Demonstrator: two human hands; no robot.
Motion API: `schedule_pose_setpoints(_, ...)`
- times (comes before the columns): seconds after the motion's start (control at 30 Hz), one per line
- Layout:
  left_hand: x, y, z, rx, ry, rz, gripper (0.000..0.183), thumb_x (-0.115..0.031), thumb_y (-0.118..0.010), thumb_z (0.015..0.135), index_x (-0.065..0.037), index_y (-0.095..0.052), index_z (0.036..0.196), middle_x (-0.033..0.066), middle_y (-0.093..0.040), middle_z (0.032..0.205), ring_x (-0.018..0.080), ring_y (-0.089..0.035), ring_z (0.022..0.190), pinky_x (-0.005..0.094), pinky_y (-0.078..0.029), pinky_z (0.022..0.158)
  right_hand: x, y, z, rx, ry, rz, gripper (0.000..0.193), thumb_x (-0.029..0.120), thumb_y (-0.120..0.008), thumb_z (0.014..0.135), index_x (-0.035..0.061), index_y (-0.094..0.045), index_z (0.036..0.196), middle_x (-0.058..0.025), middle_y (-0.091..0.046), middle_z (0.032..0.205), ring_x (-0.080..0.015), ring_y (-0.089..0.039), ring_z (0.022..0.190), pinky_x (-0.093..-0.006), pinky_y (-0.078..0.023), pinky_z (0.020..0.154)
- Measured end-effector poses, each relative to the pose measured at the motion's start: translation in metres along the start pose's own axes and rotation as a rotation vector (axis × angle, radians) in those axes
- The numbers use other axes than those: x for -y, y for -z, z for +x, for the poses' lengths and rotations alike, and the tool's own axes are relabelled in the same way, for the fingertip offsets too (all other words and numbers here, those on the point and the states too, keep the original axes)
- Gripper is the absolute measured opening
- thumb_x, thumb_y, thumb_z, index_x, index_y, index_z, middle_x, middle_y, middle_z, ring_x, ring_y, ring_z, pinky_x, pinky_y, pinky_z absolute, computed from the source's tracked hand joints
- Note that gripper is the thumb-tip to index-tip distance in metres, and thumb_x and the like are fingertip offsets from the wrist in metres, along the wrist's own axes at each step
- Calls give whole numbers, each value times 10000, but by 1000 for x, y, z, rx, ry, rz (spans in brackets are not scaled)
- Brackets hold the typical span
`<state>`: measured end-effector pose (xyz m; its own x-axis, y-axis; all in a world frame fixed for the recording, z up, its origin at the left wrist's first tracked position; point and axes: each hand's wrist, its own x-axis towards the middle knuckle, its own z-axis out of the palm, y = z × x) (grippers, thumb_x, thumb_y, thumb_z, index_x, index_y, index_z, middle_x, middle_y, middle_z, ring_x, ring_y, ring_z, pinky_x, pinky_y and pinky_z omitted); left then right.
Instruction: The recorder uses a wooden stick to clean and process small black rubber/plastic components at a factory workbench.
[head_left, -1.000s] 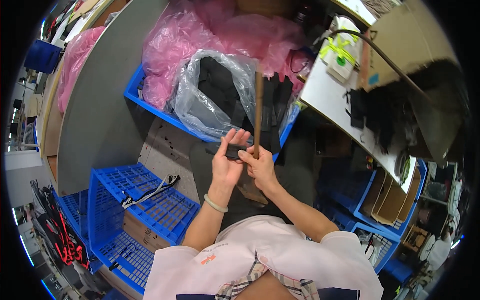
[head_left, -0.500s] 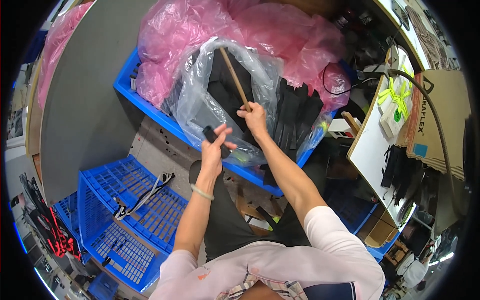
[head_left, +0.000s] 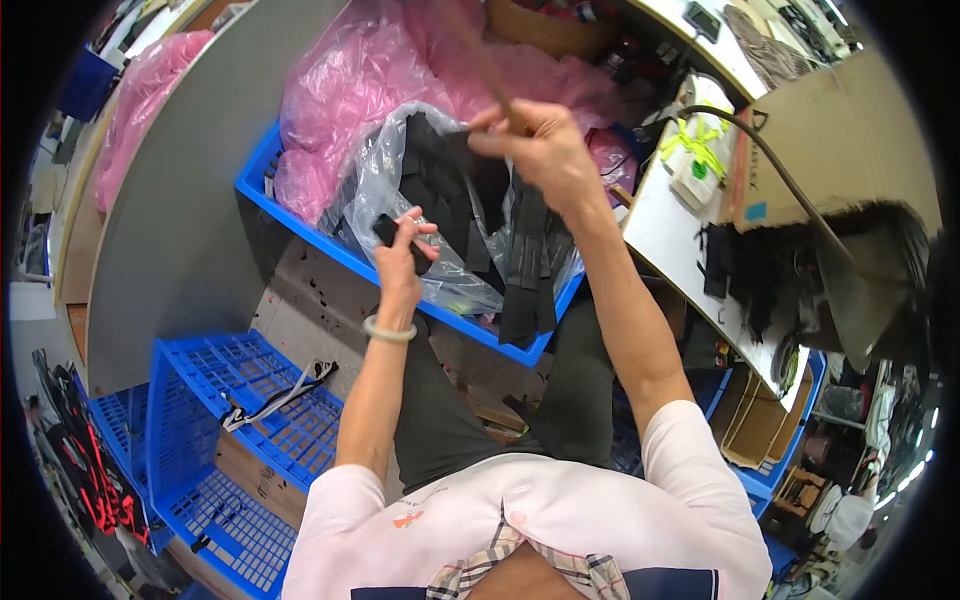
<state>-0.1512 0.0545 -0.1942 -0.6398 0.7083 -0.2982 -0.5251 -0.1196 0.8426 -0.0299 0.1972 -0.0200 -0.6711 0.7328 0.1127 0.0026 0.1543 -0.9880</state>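
Observation:
My right hand [head_left: 545, 150] is raised above the tub, its fingers closed round a thin wooden stick [head_left: 487, 72] that is blurred and slants up and away. My left hand [head_left: 402, 255] is at the tub's near edge, with its thumb across a short black piece [head_left: 384, 230] that looks like folded webbing; its other fingers are partly spread. Beyond the hands, a clear plastic bag [head_left: 365, 185] stands open in the blue tub [head_left: 335, 258]. Flat black strips [head_left: 428, 170] fill the bag, and more black strips [head_left: 525, 240] hang over the tub's near rim.
Pink plastic bags [head_left: 345, 85] bulge at the tub's far side. A grey panel [head_left: 200, 180] stands at left, above blue crates [head_left: 250, 385]. At right, a white table [head_left: 660, 225] bears a bundle with yellow ties [head_left: 698, 150], a cardboard box [head_left: 840, 130] and a curved hose [head_left: 790, 175].
My right hand has lifted up and toward me with the stick, off the bag's mouth. My left hand has shifted slightly left, still with the black piece. The view has turned somewhat.

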Motion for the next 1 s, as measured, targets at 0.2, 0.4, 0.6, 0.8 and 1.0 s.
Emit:
schedule_pose_setpoints(0.2, -122, -63, -114, 431, -104, 267, 136, -113, -685, 805, 7, -622, 811, 68, -616, 673, 109, -532, 450, 226, -430, 468, 29, -13, -85, 144, -89, 5, 233, 88, -742, 700, 36, -631, 898, 37, -528, 612, -39, -402, 493, -214, -261, 448)
schedule_pose_setpoints(0.4, -105, -90, -174, 335, -94, 53, 85, -61, -644, 815, 19, -626, 794, 66, -617, 645, 121, -542, 461, 235, -427, 458, 54, 1, -187, -60, 219, -380, 364, 171, -813, 659, 40, -547, 870, 26, -466, 648, -53, -428, 600, -219, -363, 543)
schedule_pose_setpoints(0.6, -99, -123, -215, 445, -34, 98, 160, -124, -665, 817, 4, -639, 723, 55, -588, 596, 118, -503, 453, 239, -386, 439, 49, 27, -225, -304, 498, -609, 270, 98, -764, 675, 16, -583, 857, -50, -534, 670, -153, -536, 610, -276, -436, 546)
schedule_pose_setpoints(0.8, -104, -141, -238, 479, -36, 146, 167, -139, -658, 825, -2, -634, 732, 49, -576, 572, 106, -502, 449, 224, -379, 447, 69, 32, -247, -477, 597, -733, 245, 104, -745, 602, 48, -611, 799, -64, -591, 687, -228, -587, 672, -319, -474, 559)
schedule_pose_setpoints(1.0, -102, -134, -240, 650, -51, 64, 157, -26, -653, 803, 19, -632, 953, 59, -619, 720, 102, -545, 544, 223, -454, 530, 59, 53, -255, -307, 606, -397, 266, 34, -731, 621, 22, -639, 870, -59, -621, 797, -187, -554, 659, -269, -445, 590)
